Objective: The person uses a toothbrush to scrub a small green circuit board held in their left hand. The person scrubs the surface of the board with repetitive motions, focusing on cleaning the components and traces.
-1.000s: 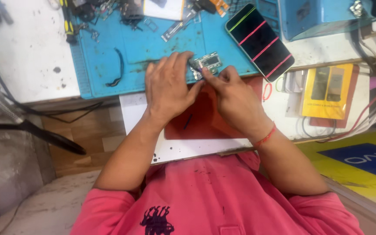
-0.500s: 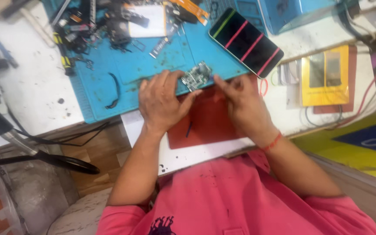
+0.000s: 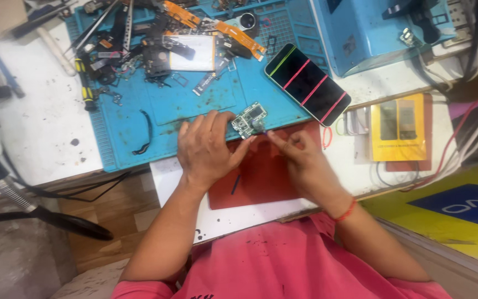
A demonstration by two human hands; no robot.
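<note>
A small green circuit board (image 3: pixel 249 119) lies at the near edge of the blue work mat (image 3: pixel 195 99). My left hand (image 3: pixel 206 148) pinches its left side with thumb and fingers. My right hand (image 3: pixel 294 158) comes in from the right, its fingertips pinched on a thin tool whose tip touches the board's lower right corner. Both wrists rest over a dark red pad (image 3: pixel 261 177). The tool itself is mostly hidden by my fingers.
A phone (image 3: pixel 307 84) with a black screen and coloured stripes lies right of the board. Loose parts, flex cables and screwdrivers (image 3: pixel 156 39) crowd the mat's far side. A blue machine (image 3: pixel 372 27) stands far right, with a yellow packet (image 3: pixel 398 126) and red wires (image 3: pixel 471 127) nearby.
The view has tilted up, showing more of the bench's far side. My right hand's fingertips have closed in on the board's corner; my left hand keeps its hold.
</note>
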